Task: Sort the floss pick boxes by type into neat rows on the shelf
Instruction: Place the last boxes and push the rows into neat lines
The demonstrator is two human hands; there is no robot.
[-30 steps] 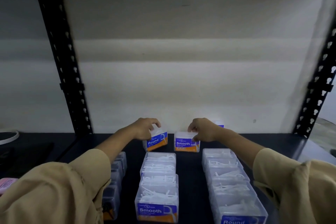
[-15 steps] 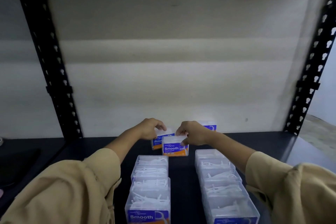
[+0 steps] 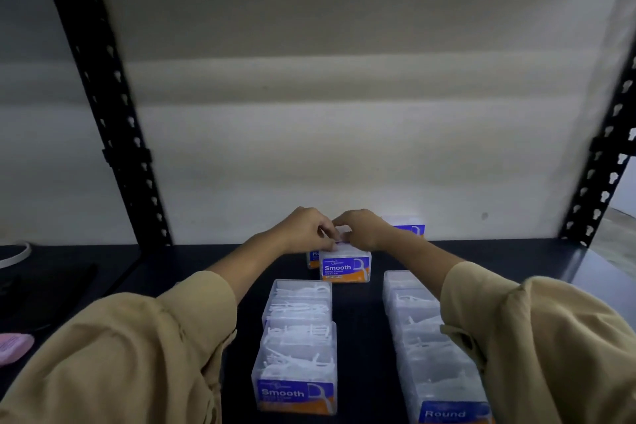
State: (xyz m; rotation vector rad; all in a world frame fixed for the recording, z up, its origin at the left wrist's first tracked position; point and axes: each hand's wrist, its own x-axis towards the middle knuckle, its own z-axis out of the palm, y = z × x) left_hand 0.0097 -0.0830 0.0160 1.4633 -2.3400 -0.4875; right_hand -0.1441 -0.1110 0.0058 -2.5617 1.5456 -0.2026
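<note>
Just above the frame's centre bottom, your left hand [image 3: 306, 229] and right hand [image 3: 364, 229] are meeting over a Smooth box [image 3: 346, 265] on the dark shelf [image 3: 516, 258], fingers curled onto its top rear edge. A Round box [image 3: 313, 258] is touching its left side, half hidden. Below it, a Smooth row [image 3: 297, 337] is lying left of centre and a Round row [image 3: 430, 354] right of centre. Another box [image 3: 407, 227] is standing behind your right wrist.

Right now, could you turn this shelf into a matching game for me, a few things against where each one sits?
Things:
1. Smooth box under the hands
2. front Smooth box
3. front Round box
4. pink object

Places:
A. far left edge
B. near end of right row
C. near end of left row
D. beyond both rows, mid-shelf

Pairs: 1-D, 2-C, 3-B, 4-A
</note>
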